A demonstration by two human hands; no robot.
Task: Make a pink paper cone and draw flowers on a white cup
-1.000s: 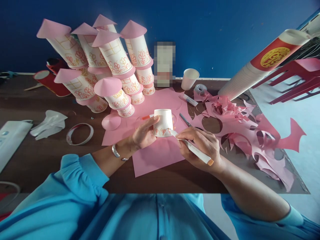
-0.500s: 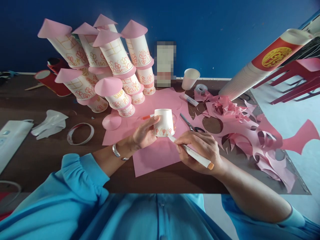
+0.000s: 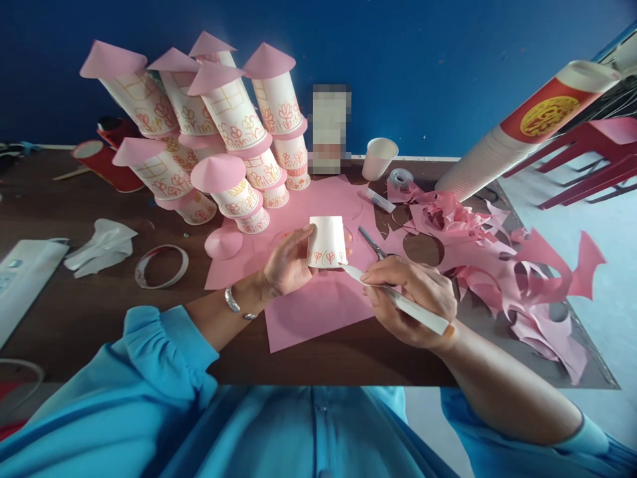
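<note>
A white paper cup (image 3: 326, 238), wide end down, has red flowers drawn along its lower edge. Wrapped around its left side is my left hand (image 3: 291, 261), with fingertips partly hidden behind the cup. My right hand (image 3: 413, 299) grips a white marker (image 3: 415, 311) whose tip is at the cup's lower right edge. Beneath them lies pink paper (image 3: 313, 318). Scissors (image 3: 373, 242) rest just above my right hand, their handles partly covered by it. Several cup towers (image 3: 233, 119) with pink cone roofs stand behind and to the left.
Pink paper scraps (image 3: 497, 265) spread over the right side. A long stack of cups (image 3: 478, 159) leans at the back right. At the back are a single cup (image 3: 379, 159) and a glue stick (image 3: 379, 199). A tape roll (image 3: 160, 267) and white power strip (image 3: 24, 279) lie left.
My right hand and the marker have shifted right and slightly down. The cup has turned and tilted a little in my left hand. A pink scrap at the right edge has moved.
</note>
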